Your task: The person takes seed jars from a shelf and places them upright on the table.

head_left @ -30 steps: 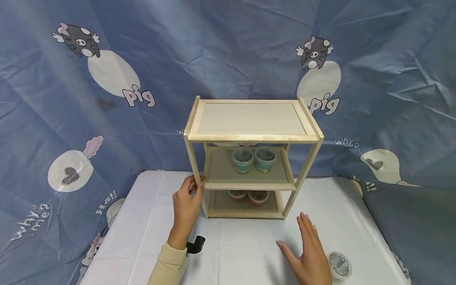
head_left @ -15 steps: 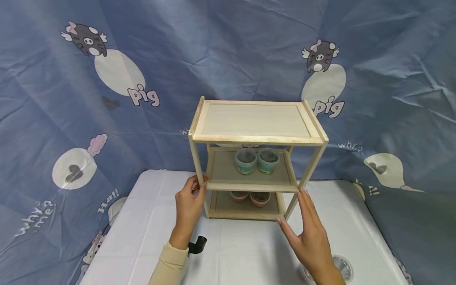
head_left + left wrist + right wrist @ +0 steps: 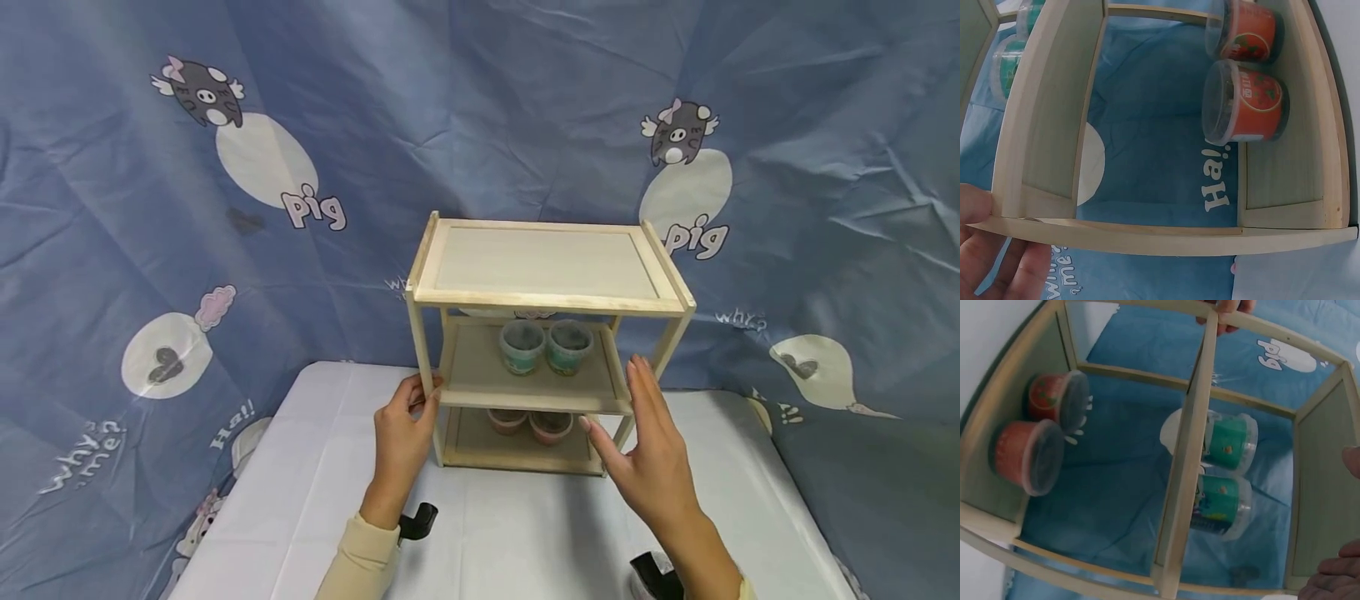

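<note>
A three-tier wooden shelf rack stands upright on the white table. My left hand grips its left front post at the middle tier, thumb in front and fingers behind. My right hand is raised at the right front post, its fingers straight and thumb spread; whether it touches the wood cannot be told. On the middle shelf sit two green-labelled plastic tubs side by side. Two red-labelled tubs stand on the bottom shelf, partly hidden by the middle tier in the head view.
The white tablecloth spreads in front of the rack. Behind it hangs a blue cloth with pig prints. A clear round container is mostly hidden beneath my right wrist with its black strap.
My right hand has moved up and forward to the rack's right front post, its forearm now covering the clear containers on the table. My left hand keeps its hold; the head view has shifted slightly.
</note>
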A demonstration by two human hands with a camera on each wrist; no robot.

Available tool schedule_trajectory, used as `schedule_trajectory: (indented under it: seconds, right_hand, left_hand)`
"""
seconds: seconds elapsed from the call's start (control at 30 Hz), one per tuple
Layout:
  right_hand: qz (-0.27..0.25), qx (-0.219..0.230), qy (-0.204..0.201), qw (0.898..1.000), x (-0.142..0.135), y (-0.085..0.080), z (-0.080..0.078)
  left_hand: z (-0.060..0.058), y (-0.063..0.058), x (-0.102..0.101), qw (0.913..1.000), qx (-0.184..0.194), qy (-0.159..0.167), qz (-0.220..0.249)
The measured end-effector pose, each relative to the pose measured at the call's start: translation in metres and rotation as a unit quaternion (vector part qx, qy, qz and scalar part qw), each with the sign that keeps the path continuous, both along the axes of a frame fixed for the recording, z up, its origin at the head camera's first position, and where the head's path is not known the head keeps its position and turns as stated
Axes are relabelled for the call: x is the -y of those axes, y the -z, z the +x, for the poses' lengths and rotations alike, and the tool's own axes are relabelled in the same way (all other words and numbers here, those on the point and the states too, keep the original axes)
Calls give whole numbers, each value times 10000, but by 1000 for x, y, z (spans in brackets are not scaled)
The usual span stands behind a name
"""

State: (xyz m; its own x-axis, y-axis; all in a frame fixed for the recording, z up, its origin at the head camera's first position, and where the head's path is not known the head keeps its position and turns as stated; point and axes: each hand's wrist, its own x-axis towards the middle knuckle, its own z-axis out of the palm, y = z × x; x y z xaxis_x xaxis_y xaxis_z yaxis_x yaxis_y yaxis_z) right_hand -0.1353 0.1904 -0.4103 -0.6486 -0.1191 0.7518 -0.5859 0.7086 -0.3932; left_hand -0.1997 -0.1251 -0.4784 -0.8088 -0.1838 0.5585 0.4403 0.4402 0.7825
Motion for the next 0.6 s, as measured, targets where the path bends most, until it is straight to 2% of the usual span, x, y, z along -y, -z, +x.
schedule_trajectory:
  seconds: [0.1, 0.23, 0.4, 0.6]
  right_hand:
    - [-59, -123, -49, 9999, -1, -3, -9]
    - [-20, -70, -117, 9999, -4, -6, -18]
    - [105, 340, 14, 9994, -2, -10, -30]
    - [179, 791, 41, 9967, 2, -15, -48]
  left_hand:
    - [1, -1, 0, 10000, 22, 1, 0]
    - [1, -1, -1, 10000, 3, -12, -6]
    - [-1, 0, 0, 10000, -40, -23, -50]
    - [1, 0, -1, 10000, 74, -48, -16]
